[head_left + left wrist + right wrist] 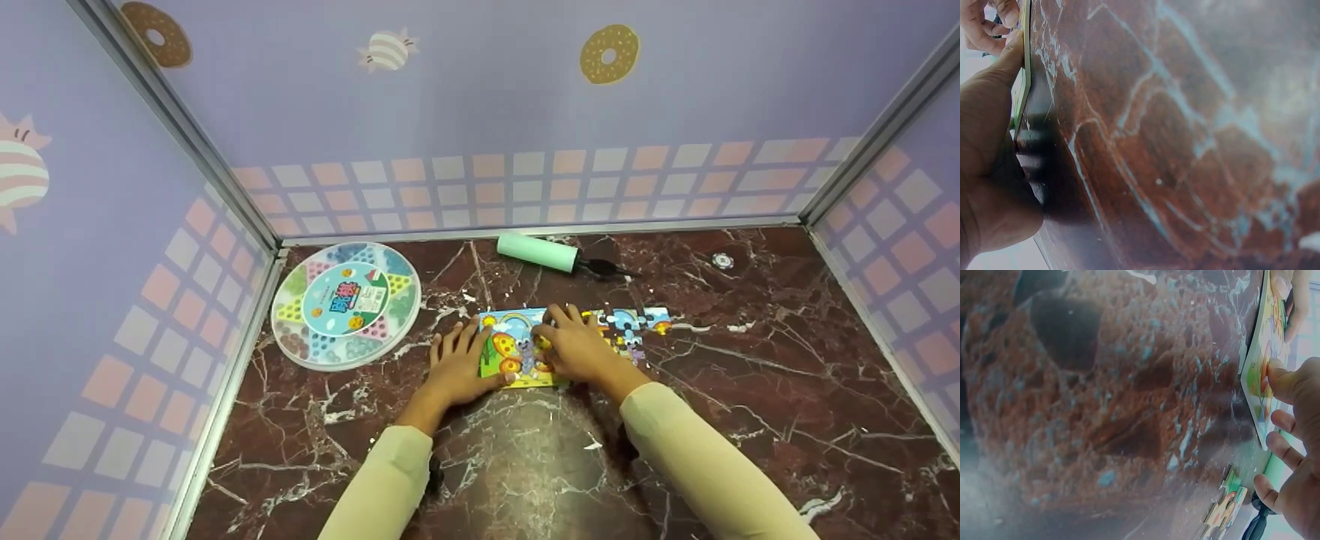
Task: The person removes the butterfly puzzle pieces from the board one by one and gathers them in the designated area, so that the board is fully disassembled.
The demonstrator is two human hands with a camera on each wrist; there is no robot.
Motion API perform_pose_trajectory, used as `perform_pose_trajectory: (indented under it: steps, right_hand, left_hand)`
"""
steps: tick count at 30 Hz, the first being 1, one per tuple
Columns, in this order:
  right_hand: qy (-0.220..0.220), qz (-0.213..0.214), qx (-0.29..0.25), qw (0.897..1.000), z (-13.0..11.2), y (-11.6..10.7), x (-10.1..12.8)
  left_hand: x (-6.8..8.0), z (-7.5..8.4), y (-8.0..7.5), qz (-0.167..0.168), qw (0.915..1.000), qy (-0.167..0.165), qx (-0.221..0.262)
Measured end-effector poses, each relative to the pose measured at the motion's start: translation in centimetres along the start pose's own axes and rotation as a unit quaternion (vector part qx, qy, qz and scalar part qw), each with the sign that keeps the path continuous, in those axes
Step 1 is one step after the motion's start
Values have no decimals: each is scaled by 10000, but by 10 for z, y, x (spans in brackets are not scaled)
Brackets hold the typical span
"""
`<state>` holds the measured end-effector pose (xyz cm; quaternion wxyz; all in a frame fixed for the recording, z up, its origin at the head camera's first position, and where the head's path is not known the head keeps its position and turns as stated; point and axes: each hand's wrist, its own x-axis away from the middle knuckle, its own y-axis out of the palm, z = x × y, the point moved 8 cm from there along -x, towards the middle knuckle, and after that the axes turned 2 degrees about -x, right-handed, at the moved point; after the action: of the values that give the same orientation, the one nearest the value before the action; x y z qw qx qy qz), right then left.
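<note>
A colourful jigsaw puzzle board (511,330) with a cartoon animal and butterfly wings lies flat on the dark red marbled surface. My left hand (456,369) rests on its left side with fingers spread, the thumb on the front edge. My right hand (577,346) is over the board's right part, its bent fingers and thumb touching the picture. In the right wrist view that thumb (1282,379) presses on the board, the other fingers apart. Loose, partly joined jigsaw pieces (628,321) lie just right of the board, some hidden behind the right hand.
A round Chinese checkers case (346,306) lies at the left. Behind the board are a mint green hand pump (538,253) with a black nozzle and, farther right, a small round chip (722,261). Purple patterned walls (480,112) enclose the back and both sides.
</note>
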<state>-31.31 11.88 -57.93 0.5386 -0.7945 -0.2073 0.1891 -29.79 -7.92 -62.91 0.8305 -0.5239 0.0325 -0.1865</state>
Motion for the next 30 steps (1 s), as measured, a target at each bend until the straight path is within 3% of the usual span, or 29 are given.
perform_pose_trajectory:
  steps: [30]
  right_hand:
    - [342,-169,-204,9991,2,3,-3]
  left_hand:
    - [0,0,0,-13,10000,24,68]
